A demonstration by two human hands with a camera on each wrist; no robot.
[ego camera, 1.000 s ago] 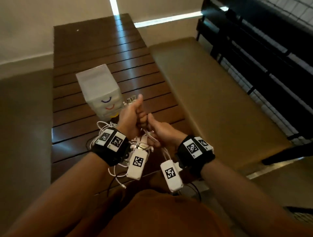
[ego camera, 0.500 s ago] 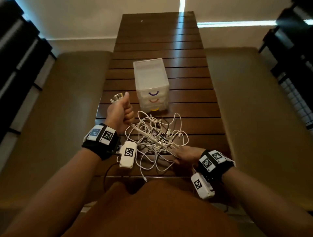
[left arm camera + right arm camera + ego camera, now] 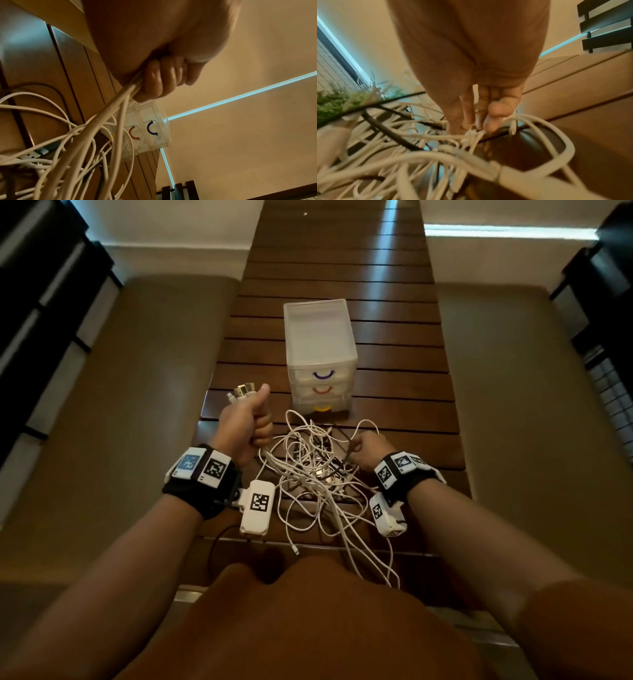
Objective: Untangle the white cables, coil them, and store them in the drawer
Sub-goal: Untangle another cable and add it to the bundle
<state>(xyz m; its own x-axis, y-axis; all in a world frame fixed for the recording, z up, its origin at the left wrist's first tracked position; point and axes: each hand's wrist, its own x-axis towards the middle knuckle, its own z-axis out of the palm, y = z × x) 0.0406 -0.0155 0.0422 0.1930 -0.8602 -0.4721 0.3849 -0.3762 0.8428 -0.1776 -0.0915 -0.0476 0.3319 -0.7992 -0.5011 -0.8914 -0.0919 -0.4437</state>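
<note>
The white cables (image 3: 318, 470), thin, smooth and rubbery, sprawl in a knotted heap on the dark slatted wooden table (image 3: 394, 354), just in front of the small translucent plastic drawer unit (image 3: 320, 350) with three closed drawers and coloured curved handles. The left hand (image 3: 245, 424) is fisted round several gathered plug ends, probably to keep them sorted. The right hand (image 3: 368, 451) reaches into the heap, fingertips (image 3: 488, 126) pinching a strand, seemingly to tease it free.
</note>
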